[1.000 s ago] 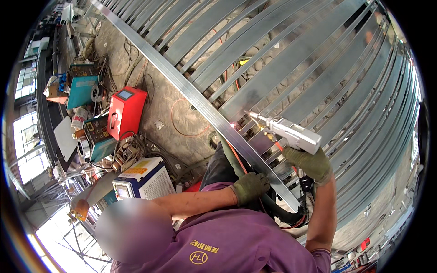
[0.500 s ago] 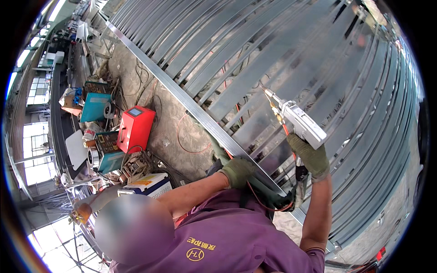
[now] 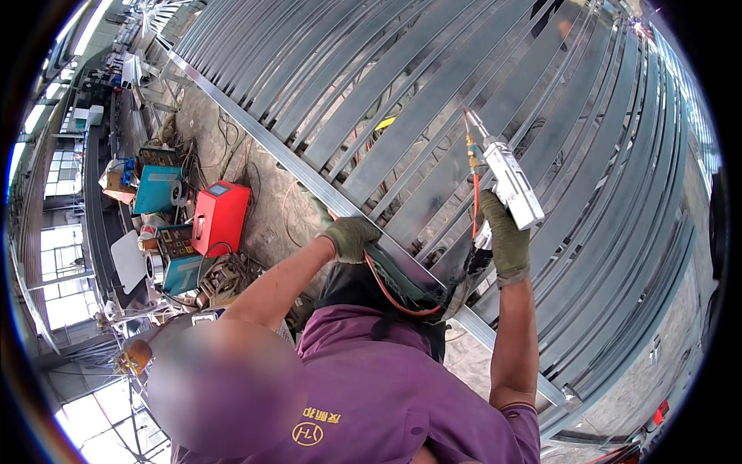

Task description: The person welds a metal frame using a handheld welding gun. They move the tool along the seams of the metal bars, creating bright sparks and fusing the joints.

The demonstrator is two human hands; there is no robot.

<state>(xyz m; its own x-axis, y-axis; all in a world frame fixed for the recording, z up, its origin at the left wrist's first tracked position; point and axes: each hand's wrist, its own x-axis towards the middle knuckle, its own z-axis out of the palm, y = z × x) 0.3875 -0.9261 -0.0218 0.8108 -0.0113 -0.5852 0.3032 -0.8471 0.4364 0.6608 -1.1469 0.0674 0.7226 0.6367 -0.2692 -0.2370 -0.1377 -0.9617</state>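
Note:
My right hand (image 3: 506, 236), in an olive work glove, is closed round the grip of a silver-white handheld welding gun (image 3: 512, 185). The gun's narrow nozzle points away from me over grey metal slats (image 3: 433, 124) and seems apart from them. An orange hose (image 3: 474, 201) runs along the gun through a brass fitting. Close to the frame's near rail (image 3: 309, 172), my left hand (image 3: 352, 238), in a matching glove, is wrapped round a dark-sleeved cable bundle (image 3: 406, 284). The bundle sags between my hands, with an orange hose alongside; the left fingertips are partly hidden.
On the floor to the left stand a red box-shaped machine (image 3: 222, 218) with a small screen and teal wire-feeder units (image 3: 162, 185). Loose cables (image 3: 224, 282) lie tangled beside them. Bright sparks or glare (image 3: 640, 28) show at the far right.
My left hand has moved left and away from me along the rail with the cable bundle. The welding gun has shifted slightly left and farther away, its nozzle now pointing more straight ahead.

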